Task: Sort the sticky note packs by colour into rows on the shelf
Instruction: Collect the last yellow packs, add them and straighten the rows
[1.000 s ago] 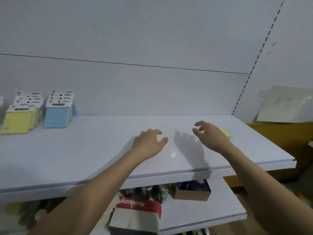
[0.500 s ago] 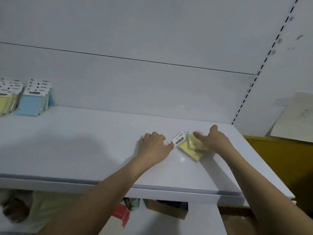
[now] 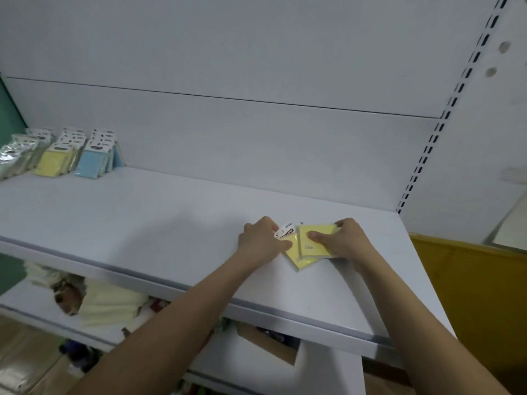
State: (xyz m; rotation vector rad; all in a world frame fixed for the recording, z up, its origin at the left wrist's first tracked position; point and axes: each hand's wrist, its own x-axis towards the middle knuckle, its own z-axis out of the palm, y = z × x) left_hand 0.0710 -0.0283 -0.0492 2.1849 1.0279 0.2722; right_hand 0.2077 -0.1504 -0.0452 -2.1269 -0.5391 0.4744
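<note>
Two yellow sticky note packs lie overlapping on the right part of the white shelf (image 3: 142,223). My left hand (image 3: 261,240) grips the lower yellow pack (image 3: 299,259) by its white header end. My right hand (image 3: 346,240) holds the upper yellow pack (image 3: 313,240), thumb pressed on its face. At the far left of the shelf stand sorted rows: a pale clear-wrapped row (image 3: 17,158), a yellow row (image 3: 55,162) and a blue row (image 3: 95,162), each leaning back toward the wall.
A lower shelf (image 3: 328,369) carries a cardboard box and other stock. A yellow panel (image 3: 467,295) stands to the right of the shelf. A slotted upright (image 3: 436,132) runs up the back wall's right side.
Both hands reached the two yellow packs at the shelf's right and closed on them. The view swung, so the sorted rows now show further left.
</note>
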